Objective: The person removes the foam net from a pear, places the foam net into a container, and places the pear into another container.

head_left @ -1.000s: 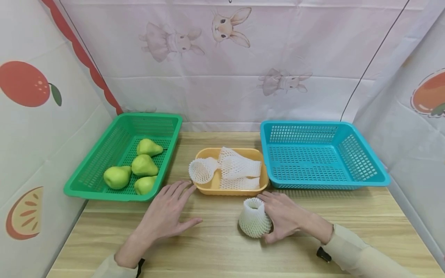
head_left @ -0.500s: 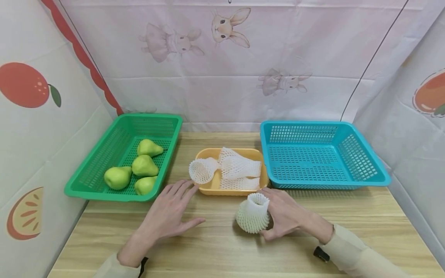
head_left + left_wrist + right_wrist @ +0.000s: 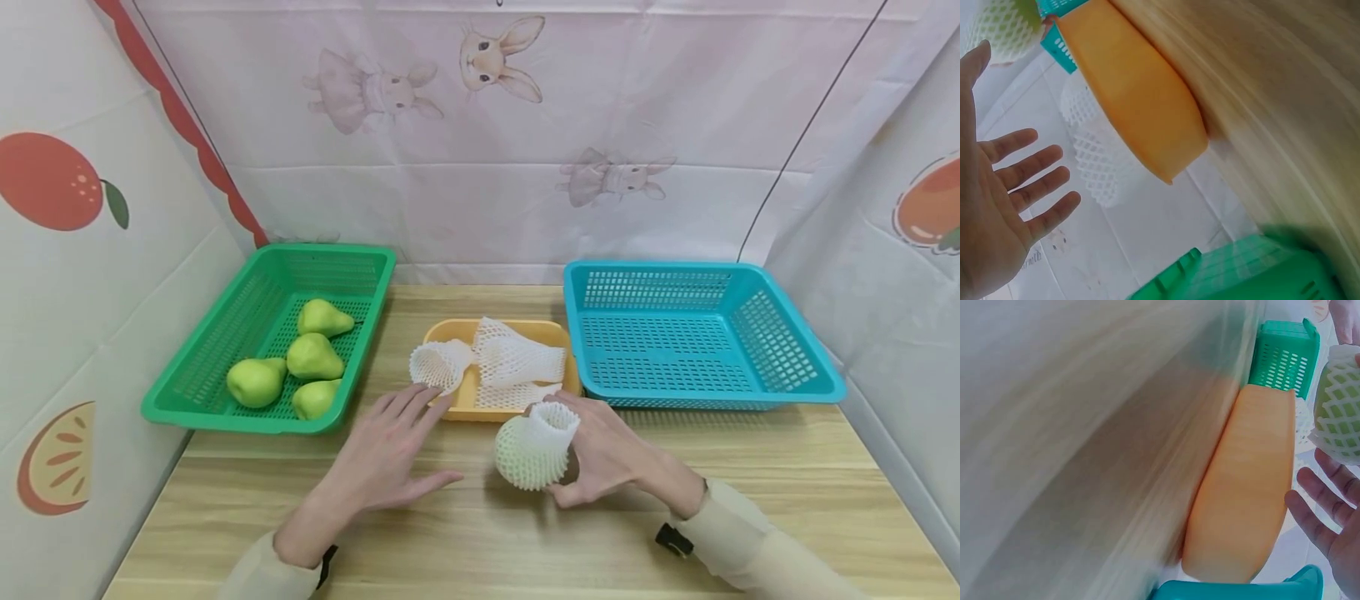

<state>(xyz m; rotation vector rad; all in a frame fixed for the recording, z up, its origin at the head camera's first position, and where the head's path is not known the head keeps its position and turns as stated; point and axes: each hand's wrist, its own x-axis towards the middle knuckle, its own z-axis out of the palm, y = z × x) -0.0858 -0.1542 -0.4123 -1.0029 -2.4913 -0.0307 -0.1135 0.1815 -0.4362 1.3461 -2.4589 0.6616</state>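
A pale green pear in a white foam net (image 3: 531, 454) is in my right hand (image 3: 609, 450), whose thumb and fingers grip it from the right. The net's open, ruffled neck tips up and to the right. In the right wrist view the netted pear (image 3: 1340, 409) shows over the fingertips, clear of the table. My left hand (image 3: 386, 454) holds nothing, its fingers spread, just in front of the yellow tray (image 3: 465, 415). The left wrist view shows this palm (image 3: 988, 231) facing the tray. White foam nets (image 3: 517, 358) lie in the tray, one net (image 3: 438, 367) leaning over its left rim.
A green basket (image 3: 168, 412) with several bare green pears (image 3: 313, 357) stands at the left. At the back right is a blue basket (image 3: 712, 398), close beside the tray. All rest on a wooden table (image 3: 465, 550) before a patterned cloth backdrop.
The netted pear has risen from the table, shifted left and tilted, with my right hand moving along. My left hand has drifted slightly right, still spread.
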